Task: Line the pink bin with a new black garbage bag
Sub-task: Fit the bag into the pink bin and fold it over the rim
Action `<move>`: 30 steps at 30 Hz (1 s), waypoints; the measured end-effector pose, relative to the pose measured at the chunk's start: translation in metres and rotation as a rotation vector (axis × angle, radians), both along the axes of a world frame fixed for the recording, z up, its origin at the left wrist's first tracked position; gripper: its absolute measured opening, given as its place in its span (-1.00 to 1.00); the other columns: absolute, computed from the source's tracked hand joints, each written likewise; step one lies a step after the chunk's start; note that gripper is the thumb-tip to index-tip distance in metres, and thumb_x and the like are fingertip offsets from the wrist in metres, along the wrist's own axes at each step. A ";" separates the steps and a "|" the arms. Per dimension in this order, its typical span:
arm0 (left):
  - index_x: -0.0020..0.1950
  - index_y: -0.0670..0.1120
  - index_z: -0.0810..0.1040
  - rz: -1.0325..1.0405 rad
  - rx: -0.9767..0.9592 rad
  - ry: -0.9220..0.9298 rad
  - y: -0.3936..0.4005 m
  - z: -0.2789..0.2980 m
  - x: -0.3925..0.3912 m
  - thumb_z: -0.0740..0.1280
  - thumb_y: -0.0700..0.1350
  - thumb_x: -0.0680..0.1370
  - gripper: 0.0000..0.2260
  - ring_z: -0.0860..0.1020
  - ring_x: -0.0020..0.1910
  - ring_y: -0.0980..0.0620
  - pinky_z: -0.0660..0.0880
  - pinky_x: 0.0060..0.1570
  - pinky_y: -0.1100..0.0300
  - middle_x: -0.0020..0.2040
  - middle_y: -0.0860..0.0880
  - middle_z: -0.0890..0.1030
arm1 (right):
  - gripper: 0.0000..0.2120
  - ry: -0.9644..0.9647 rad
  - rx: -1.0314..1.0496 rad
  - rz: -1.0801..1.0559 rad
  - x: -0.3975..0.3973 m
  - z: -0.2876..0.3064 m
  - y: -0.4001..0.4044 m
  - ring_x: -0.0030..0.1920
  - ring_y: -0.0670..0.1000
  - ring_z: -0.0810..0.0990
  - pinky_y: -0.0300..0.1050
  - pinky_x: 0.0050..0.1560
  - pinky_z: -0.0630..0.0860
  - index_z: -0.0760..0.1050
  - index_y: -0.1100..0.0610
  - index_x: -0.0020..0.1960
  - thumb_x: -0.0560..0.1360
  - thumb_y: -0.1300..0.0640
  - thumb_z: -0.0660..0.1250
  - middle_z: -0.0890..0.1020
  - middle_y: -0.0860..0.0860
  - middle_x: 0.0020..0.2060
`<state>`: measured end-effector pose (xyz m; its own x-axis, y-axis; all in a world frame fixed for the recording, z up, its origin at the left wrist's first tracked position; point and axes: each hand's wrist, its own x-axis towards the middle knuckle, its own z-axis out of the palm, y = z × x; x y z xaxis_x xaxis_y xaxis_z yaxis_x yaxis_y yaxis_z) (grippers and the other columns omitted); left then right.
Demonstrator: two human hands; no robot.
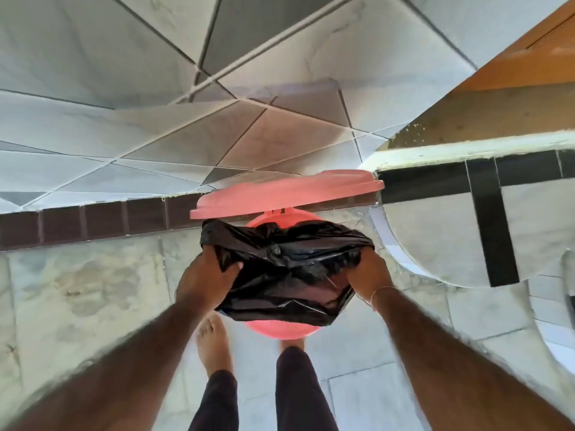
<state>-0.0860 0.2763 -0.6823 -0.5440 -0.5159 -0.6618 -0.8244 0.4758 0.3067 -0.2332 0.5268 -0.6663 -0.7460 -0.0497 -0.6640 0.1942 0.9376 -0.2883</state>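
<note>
We look straight down at a pink bin standing on a pale tiled floor, right at the centre of the view. Its round mouth is almost fully covered by a crumpled black garbage bag, with only a pink arc of rim showing at 6 o'clock and another sliver at 12 o'clock. The pink lid is flipped up on its hinge at the bin's 12 o'clock side, standing nearly on edge against the base of a tiled wall.

Our left hand is clenched on the bag's edge at the bin's 9 o'clock side, thumb pressed over the plastic. Our right hand grips the opposite edge at 3 o'clock, fingers buried in the folds; a thin bracelet circles that wrist. The bag is stretched between the two hands across the opening, its middle bunched and glossy.

At 6 o'clock, below the bin, we see two legs in dark trousers and one bare foot on the floor. At 3 o'clock stands a white rounded surface with black tile stripes; wooden panelling sits at 1 o'clock.
</note>
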 end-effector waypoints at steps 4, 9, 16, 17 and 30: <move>0.34 -0.06 0.31 0.059 -0.006 0.021 -0.024 -0.022 -0.010 0.14 0.10 0.59 -0.62 0.53 0.13 -0.38 0.44 0.09 -0.07 0.16 -0.34 0.58 | -0.74 0.135 0.089 -0.031 -0.024 -0.015 0.026 0.07 0.32 0.60 0.02 0.07 0.51 0.59 0.28 0.08 0.45 0.21 0.29 0.65 0.31 0.02; 0.34 -0.10 0.32 0.021 -0.093 0.034 -0.023 -0.022 -0.003 0.21 -0.17 0.50 -0.60 0.55 0.06 -0.39 0.48 0.02 -0.11 0.11 -0.34 0.58 | -0.75 0.132 0.047 0.003 -0.011 -0.024 0.037 0.02 0.25 0.62 -0.09 -0.04 0.50 0.57 0.26 0.06 0.43 0.18 0.31 0.65 0.25 0.00; 0.29 -0.04 0.35 -0.059 -0.057 -0.088 0.003 -0.029 0.058 0.16 -0.09 0.48 -0.63 0.56 0.09 -0.31 0.53 0.00 -0.14 0.21 -0.19 0.52 | -0.78 -0.043 0.344 0.252 0.049 -0.032 0.064 -0.03 0.30 0.59 0.09 -0.10 0.49 0.42 0.18 0.10 0.47 0.21 0.18 0.40 0.15 0.10; 0.27 -0.03 0.38 -0.064 -0.066 -0.103 0.006 -0.029 0.064 0.16 -0.08 0.48 -0.65 0.57 0.08 -0.29 0.54 -0.02 -0.13 0.21 -0.16 0.51 | -0.79 -0.041 0.355 0.258 0.056 -0.036 0.068 -0.04 0.28 0.59 0.07 -0.14 0.47 0.42 0.18 0.08 0.47 0.20 0.16 0.42 0.14 0.08; 0.19 -0.10 0.46 -0.041 -0.127 -0.198 0.019 -0.050 0.082 0.37 0.01 0.42 -0.61 0.54 0.02 -0.23 0.51 -0.16 -0.07 0.10 -0.08 0.44 | -0.77 -0.042 0.460 0.104 0.099 -0.083 0.076 0.03 0.20 0.54 0.01 -0.15 0.46 0.40 0.14 0.12 0.48 0.16 0.27 0.42 0.09 0.05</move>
<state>-0.0043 0.2952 -0.7326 -0.4328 -0.5820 -0.6885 -0.8414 0.5349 0.0767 -0.1339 0.6029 -0.7494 -0.7244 0.1836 -0.6645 0.0951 0.9813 0.1675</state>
